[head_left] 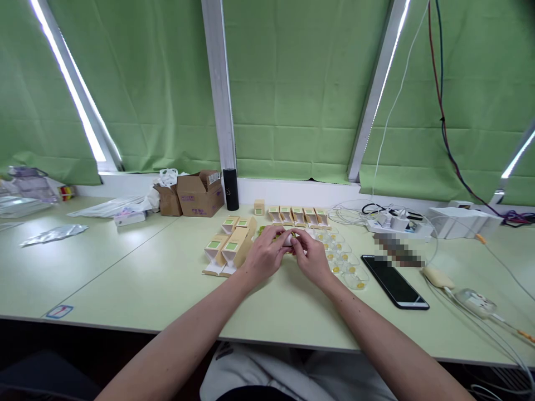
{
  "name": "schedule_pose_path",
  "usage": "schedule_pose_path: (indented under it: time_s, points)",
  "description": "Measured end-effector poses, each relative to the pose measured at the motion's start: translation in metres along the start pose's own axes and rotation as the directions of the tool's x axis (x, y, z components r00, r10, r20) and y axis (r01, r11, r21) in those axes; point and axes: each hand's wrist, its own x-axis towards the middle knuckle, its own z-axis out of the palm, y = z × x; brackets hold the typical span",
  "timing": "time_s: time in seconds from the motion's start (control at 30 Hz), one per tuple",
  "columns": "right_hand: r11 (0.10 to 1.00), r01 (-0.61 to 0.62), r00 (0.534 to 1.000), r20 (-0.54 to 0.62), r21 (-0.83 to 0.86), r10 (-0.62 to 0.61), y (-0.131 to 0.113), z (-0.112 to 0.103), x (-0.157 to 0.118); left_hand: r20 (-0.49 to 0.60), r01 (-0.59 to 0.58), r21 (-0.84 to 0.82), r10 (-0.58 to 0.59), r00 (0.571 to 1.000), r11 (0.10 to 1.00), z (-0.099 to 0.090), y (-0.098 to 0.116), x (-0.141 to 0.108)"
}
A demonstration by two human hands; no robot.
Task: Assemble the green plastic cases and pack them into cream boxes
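My left hand (266, 250) and my right hand (311, 255) meet above the middle of the table. Between their fingertips they pinch a small white object (288, 240), partly covered, whose kind I cannot make out. Something green (262, 229) shows just behind my left hand. To the left stand several small kraft boxes (234, 248) with green labels, their flaps folded out. Beside my right hand lie several clear plastic containers (345, 257), each with a yellow piece in it. Beyond the hands is a row of small kraft boxes (297, 216).
A single small box (259, 208), a black cylinder (230, 190) and a cardboard carton (200, 194) stand at the back. A phone (394, 282) lies right, near a power strip (399, 225) and loose cables. Plastic packaging (112, 206) and a silvery pouch (54, 234) lie left.
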Motion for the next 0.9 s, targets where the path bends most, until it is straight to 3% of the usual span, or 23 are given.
schedule_pose_path:
  time_s: [0.4,0.9]
  points:
    - [1.000,0.007,1.000,0.005,0.025,-0.007,0.0017,0.0020,-0.0005,-0.050,-0.052,0.025,0.053,0.997,0.998,0.0002,0.0001,0.0005]
    - [0.995,0.038,0.999,-0.025,-0.097,-0.041,0.0015,0.0044,-0.0002,-0.037,-0.025,0.033,0.026,0.999,0.999,0.0041,0.0079,0.0003]
